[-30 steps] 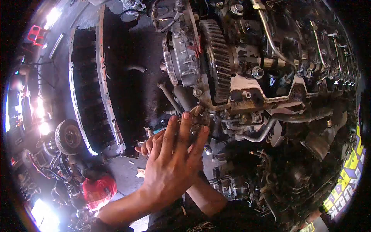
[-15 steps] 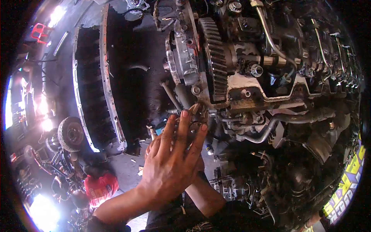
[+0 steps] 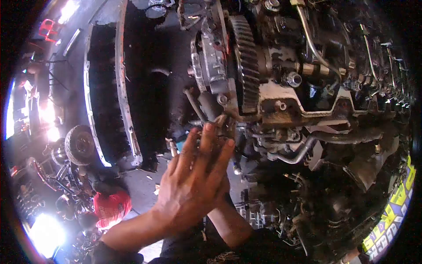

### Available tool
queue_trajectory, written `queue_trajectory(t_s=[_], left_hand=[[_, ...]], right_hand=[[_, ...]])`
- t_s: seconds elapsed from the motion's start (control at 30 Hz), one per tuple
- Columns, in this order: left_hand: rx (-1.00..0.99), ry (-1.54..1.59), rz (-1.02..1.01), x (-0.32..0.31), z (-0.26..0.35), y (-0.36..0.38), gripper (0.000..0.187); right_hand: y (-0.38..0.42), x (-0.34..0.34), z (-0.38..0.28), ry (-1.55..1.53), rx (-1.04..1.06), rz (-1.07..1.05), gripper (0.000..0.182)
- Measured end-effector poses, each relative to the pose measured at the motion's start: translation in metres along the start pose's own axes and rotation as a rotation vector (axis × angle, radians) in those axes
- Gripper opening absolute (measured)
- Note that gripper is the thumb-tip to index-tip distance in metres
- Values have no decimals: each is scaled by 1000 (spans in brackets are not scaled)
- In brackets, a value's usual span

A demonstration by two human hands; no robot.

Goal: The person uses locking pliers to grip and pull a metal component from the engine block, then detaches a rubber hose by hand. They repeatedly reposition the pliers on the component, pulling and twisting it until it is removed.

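My left hand [image 3: 193, 180] lies flat with its fingers stretched out, reaching up from the lower left. Its fingertips touch a small metal fitting [image 3: 222, 119] at the bottom of the grimy engine, just below the big toothed gear [image 3: 246, 66]. My right hand [image 3: 223, 190] is tucked beneath the left one and almost wholly hidden. Only its edge and forearm show, so whether it holds anything stays unseen.
A long dark pan with a pale metal flange [image 3: 125, 88] stands to the left of the engine. Curved pipes and hoses [image 3: 299, 154] run to the right of my hands. Lower left, a person in a red shirt [image 3: 113, 204] crouches near a small wheel [image 3: 79, 145].
My left hand has slid slightly up over the fitting, covering more of it. The right hand's fingers that showed at the left are now hidden under it.
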State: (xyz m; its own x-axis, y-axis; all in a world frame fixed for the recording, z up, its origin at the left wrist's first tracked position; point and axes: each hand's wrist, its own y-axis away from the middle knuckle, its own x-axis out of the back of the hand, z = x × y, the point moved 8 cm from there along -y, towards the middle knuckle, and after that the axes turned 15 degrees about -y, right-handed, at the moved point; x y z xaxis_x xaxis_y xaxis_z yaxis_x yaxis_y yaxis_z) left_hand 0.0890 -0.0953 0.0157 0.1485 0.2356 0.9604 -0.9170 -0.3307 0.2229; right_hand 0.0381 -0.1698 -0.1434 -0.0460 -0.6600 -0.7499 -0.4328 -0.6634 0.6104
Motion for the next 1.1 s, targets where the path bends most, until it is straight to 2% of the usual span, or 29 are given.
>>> queue_trajectory(t_s=[0.27,0.37,0.4,0.47,0.5,0.53,0.6,0.7,0.73,0.83,0.87,0.97,1.0,1.1], left_hand=[[-7,-60,51,0,2,2,67],[-23,393,186,-2,-33,9,60],[125,702,228,-11,-54,13,55],[245,986,124,-43,-74,8,51],[284,1158,60,-54,-79,2,50],[252,1321,-137,-74,-73,-2,51],[219,1519,-539,-96,-57,-8,55],[324,1528,-669,-113,-55,-8,52],[321,1575,-650,-113,-53,-10,48],[327,1713,-574,-105,-39,-5,35],[487,1716,-505,-105,-34,0,31],[502,1746,-485,-97,-20,0,28],[440,1815,-339,-108,-15,-1,28],[628,1857,-263,-140,5,12,27]], right_hand=[[-12,2,1,109,57,-39,46],[-16,10,-3,284,91,-82,46],[-15,12,-7,332,86,-98,45],[-12,2,-11,224,-37,-87,45],[-5,-15,-15,93,-167,-59,45],[-5,-27,-22,44,-105,91,18],[-13,-19,-18,246,-105,-34,24],[-17,-5,1,-101,-234,56,44],[-16,4,0,-41,-216,60,43],[-2,19,2,-181,-330,79,25],[3,27,-3,-296,-365,67,15],[6,39,-33,-3,-290,-38,25],[5,32,-51,360,-151,-96,25],[18,46,-65,183,-503,96,26]])
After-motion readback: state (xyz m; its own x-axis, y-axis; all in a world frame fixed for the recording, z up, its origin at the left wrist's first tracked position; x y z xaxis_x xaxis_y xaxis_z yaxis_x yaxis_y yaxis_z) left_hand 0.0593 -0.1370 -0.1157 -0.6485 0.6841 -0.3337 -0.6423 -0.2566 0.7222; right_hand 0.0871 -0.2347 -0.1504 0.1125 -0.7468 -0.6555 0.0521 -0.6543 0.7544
